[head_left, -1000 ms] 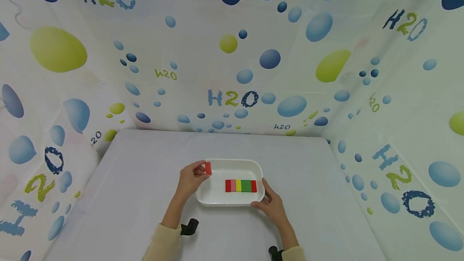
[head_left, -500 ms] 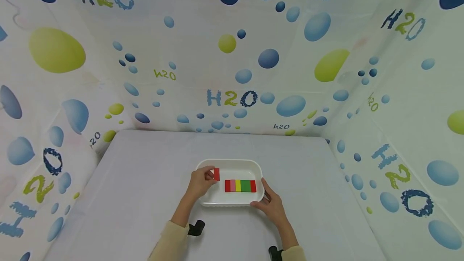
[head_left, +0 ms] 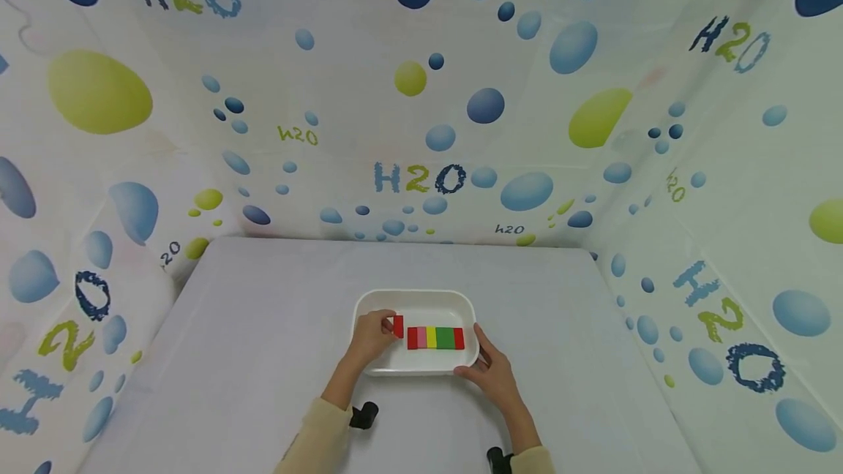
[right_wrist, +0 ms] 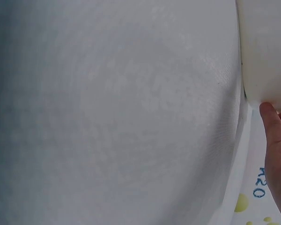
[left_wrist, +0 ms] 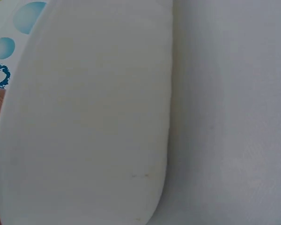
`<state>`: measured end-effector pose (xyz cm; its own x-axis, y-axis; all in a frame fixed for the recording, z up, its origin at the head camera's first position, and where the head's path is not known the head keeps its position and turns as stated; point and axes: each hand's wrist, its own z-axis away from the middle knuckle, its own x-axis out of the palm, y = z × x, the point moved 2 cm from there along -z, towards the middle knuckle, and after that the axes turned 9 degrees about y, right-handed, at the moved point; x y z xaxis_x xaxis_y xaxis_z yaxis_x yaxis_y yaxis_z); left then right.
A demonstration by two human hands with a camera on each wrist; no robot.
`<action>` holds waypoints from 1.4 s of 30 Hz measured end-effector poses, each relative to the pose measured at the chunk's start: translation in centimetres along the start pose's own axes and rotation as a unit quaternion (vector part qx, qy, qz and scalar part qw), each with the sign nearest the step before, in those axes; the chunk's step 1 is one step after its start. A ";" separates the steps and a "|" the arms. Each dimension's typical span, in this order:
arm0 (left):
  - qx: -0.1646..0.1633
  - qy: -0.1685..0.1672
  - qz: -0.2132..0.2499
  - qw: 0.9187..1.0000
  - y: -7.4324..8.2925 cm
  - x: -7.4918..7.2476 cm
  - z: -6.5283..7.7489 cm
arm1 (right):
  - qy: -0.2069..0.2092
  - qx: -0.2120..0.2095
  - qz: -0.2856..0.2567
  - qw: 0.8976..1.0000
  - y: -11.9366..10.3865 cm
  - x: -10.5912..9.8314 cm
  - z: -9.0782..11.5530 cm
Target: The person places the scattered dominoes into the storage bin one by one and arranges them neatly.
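A white rectangular tray (head_left: 428,306) lies on the table. Inside it a row of coloured blocks (head_left: 431,338) runs red, pink, yellow, green, red from left to right. My left hand (head_left: 371,336) reaches over the tray's left part and pinches a red block (head_left: 398,326), held upright just left of the row with a narrow gap between. My right hand (head_left: 492,375) grips the tray's near right corner, thumb at the front side. The left wrist view is mostly filled by the tray's outer wall (left_wrist: 93,117). In the right wrist view the right hand (right_wrist: 278,154) touches the tray (right_wrist: 267,51).
A white cloth covers the table (head_left: 276,313). Patterned sheets with dots and lettering (head_left: 421,178) stand behind and on both sides. Dark wrist-worn devices (head_left: 364,416) sit at both sleeves, near the tray's front.
My left hand has carried the red block from over the tray's left rim rightward and nearer me, up beside the row. The right hand keeps its grip on the tray corner.
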<state>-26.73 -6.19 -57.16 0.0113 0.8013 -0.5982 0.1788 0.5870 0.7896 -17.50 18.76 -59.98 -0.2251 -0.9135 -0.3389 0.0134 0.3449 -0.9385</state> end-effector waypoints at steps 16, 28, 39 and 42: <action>-0.008 -0.014 -0.051 0.999 -0.2 0.8 0.1 | 0.005 0.009 -0.009 1.000 0.0 0.1 0.0; -0.060 -0.019 -0.038 0.997 -0.8 1.3 -0.3 | 0.007 0.003 -0.002 1.000 0.1 0.3 0.0; -0.088 -0.025 -0.026 0.995 -1.2 1.6 -0.5 | 0.002 -0.003 -0.011 1.000 0.2 0.3 0.0; -0.089 -0.028 -0.026 0.995 -1.0 1.6 -0.4 | 0.002 0.003 -0.012 1.000 0.3 0.3 0.0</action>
<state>-27.29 -5.45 -58.88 0.0625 0.7642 -0.6419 0.0031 0.6430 0.7658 -17.57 18.56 -60.36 -0.2292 -0.9207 -0.3158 0.0135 0.3214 -0.9468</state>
